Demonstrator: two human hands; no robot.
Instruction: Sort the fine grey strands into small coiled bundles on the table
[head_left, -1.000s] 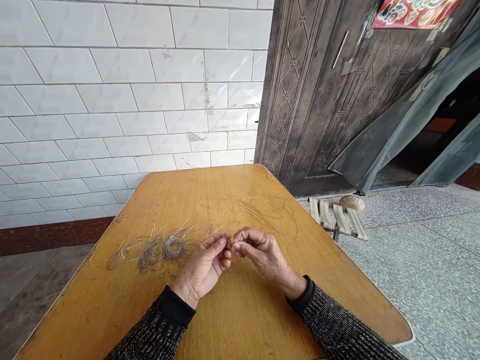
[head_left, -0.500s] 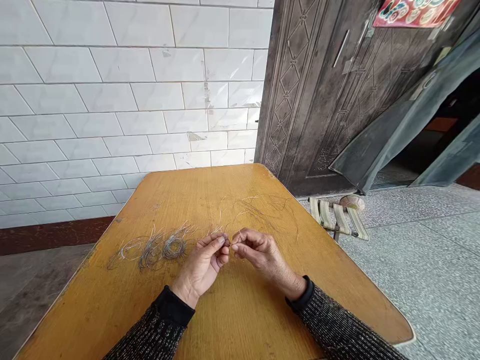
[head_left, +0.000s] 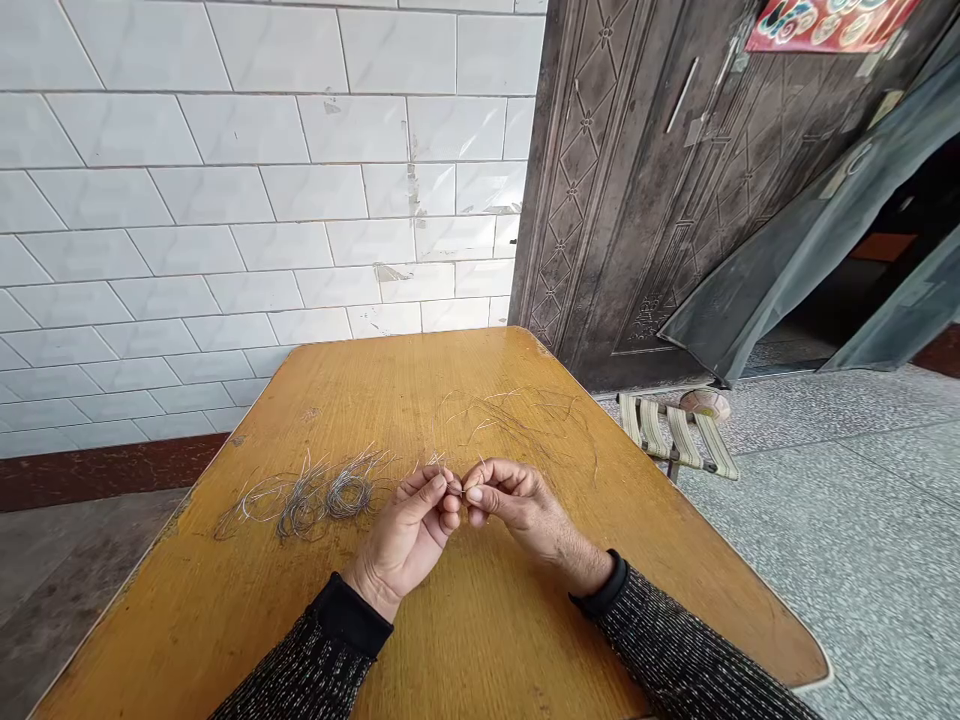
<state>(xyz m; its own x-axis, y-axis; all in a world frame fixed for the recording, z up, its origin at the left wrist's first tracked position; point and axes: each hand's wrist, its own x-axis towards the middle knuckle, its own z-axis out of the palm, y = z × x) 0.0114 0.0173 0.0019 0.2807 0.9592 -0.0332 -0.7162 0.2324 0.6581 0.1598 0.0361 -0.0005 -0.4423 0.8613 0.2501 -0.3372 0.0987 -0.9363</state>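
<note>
Over the middle of the wooden table (head_left: 450,640), my left hand (head_left: 409,530) pinches a thin wire (head_left: 461,489) between thumb and fingers. My right hand (head_left: 525,510) grips the same wire a short way to the right, its thumb pressed to the forefinger. The fingertips of both hands nearly meet, and most of the wire is hidden inside them. Left of my left hand lie several coils of grey wire (head_left: 349,492), bunched side by side with loose ends sticking up. Beyond my right hand, loose brownish wires (head_left: 525,415) spread across the table.
A white tiled wall (head_left: 307,190) stands behind the table. At the back right is a dark carved door (head_left: 622,200) with a grey-green curtain (head_left: 817,230) beside it. A stool with striped webbing (head_left: 679,435) and a ball (head_left: 705,404) are on the floor to the right.
My fingertips have drawn slightly closer together, with the right fingers shifting a little around the wire. The coils and loose wires lie where they were.
</note>
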